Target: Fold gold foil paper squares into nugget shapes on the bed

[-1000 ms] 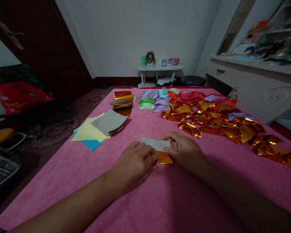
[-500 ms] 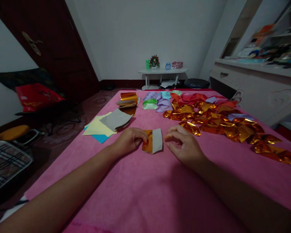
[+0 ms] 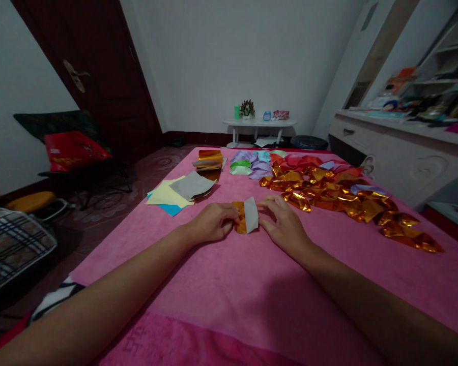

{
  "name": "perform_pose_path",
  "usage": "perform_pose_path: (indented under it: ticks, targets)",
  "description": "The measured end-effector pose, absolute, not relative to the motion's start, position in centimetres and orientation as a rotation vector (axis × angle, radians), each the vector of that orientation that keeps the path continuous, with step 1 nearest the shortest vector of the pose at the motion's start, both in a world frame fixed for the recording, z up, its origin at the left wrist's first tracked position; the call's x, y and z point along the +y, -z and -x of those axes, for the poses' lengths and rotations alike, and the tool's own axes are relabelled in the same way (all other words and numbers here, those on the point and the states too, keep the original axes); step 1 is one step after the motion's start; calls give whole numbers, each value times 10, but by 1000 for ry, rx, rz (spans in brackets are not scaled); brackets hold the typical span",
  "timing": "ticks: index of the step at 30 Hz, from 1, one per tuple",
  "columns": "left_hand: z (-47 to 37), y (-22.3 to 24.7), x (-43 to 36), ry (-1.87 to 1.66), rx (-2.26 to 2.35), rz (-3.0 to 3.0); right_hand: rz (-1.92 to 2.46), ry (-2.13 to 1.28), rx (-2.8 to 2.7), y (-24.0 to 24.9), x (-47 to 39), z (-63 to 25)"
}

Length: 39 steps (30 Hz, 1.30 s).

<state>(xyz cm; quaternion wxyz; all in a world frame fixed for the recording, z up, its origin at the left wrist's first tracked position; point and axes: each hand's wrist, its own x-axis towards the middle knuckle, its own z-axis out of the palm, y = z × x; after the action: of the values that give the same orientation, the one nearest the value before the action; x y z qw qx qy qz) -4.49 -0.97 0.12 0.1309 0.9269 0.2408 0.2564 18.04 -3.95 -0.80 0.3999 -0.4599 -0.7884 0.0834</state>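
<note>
A small folded foil paper (image 3: 246, 215), shiny gold on its left part and pale grey on its right, lies on the pink cloth (image 3: 198, 284). My left hand (image 3: 215, 221) pinches its left edge with thumb and fingers. At the paper's right edge is my right hand (image 3: 283, 223), thumb and fingers curved and apart, the fingertips close to or touching the grey part. Grey sheets (image 3: 194, 185) overlap yellow sheets (image 3: 168, 194) and a blue sheet (image 3: 171, 209) beyond my left hand.
Many folded gold foil pieces (image 3: 339, 195) spread over the right side, with red, purple and green paper pieces behind. A stack of gold and brown sheets (image 3: 209, 163) lies farther back. A chair with a red bag (image 3: 74, 151) stands left; a white cabinet (image 3: 397, 147) stands right.
The grey part of the paper now stands more raised and narrower. My right hand has come closer to its right edge. The whole view has shifted slightly.
</note>
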Motion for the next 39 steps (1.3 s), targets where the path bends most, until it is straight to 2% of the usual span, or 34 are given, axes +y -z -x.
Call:
perform_pose_path:
  ticks: [6,15,20,25,39]
  targets:
    - [46,9,-11,-836,764,-2676,1248,-440,-1809,14,-35,-161]
    - [48,4,-14,-840,735,-2640,1214,-398,-1944,10,-48,-152]
    - [48,-1,-16,-867,691,-2639,1092,-224,-2151,3,-55,-151]
    - [50,-4,-19,-881,677,-2663,1107,-206,-2209,1,-57,-151]
    - [53,0,-19,-830,698,-2719,1313,-143,-2016,0,-57,-150]
